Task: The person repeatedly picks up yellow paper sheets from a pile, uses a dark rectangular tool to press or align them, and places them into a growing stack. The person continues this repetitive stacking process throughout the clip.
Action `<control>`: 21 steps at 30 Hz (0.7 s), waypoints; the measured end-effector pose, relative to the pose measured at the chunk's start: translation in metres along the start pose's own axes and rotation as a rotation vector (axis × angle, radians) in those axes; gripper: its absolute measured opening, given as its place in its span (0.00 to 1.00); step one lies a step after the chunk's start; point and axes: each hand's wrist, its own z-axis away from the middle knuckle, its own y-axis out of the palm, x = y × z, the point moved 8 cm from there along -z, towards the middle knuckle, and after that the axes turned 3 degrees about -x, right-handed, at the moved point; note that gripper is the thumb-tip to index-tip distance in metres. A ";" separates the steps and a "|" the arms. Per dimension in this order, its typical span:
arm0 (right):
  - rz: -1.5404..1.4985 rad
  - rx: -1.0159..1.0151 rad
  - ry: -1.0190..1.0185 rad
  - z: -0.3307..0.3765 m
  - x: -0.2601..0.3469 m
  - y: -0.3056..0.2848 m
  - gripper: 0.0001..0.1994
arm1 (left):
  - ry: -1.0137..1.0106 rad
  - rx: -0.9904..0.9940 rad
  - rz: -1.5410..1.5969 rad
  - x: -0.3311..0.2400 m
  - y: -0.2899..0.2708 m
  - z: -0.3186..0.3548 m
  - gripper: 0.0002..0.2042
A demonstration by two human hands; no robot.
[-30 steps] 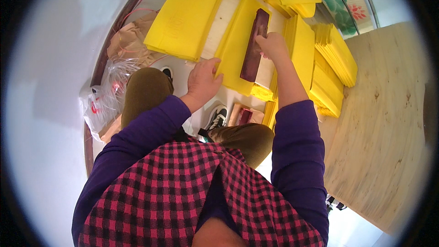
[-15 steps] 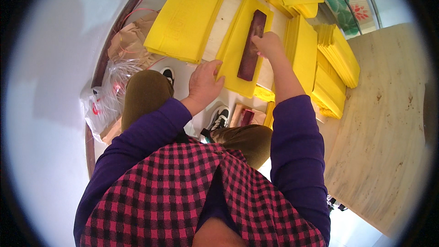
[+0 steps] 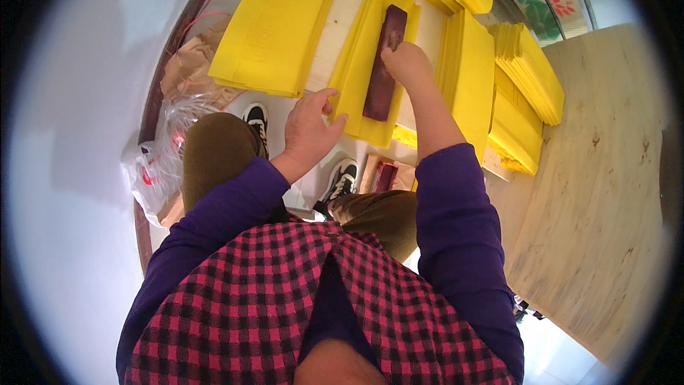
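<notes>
My right hand is closed around the middle of a long, dark red block, shaped like a hand stamp. The block lies lengthwise on a narrow stack of yellow paper sheets, whose left edges are slightly fanned. Whether the block has a handle is hidden by my fingers. At the lower left edge of that stack, my left hand is open, thumb apart and fingertips by the sheets. To its upper left is a wider pile of yellow sheets with faint reddish marks.
More yellow stacks stand on the right, beside a large wooden board. A dark red pad sits in an open box near my shoe. Brown paper and a clear plastic bag lie at left.
My right hand and the block appear slightly farther up and left in the picture, as the whole view has shifted a little. The left fingers have spread and the sheet edges look more fanned.
</notes>
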 end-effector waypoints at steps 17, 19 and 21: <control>-0.745 -0.268 0.006 0.085 -0.059 -0.069 0.19 | 0.040 -0.023 -0.093 -0.004 -0.001 0.000 0.16; -0.866 -0.334 0.016 0.112 -0.072 -0.076 0.18 | 0.034 -0.015 -0.076 -0.007 -0.001 -0.001 0.16; -0.920 -0.364 0.079 0.136 -0.089 -0.078 0.17 | 0.018 -0.005 -0.072 -0.008 0.000 -0.003 0.16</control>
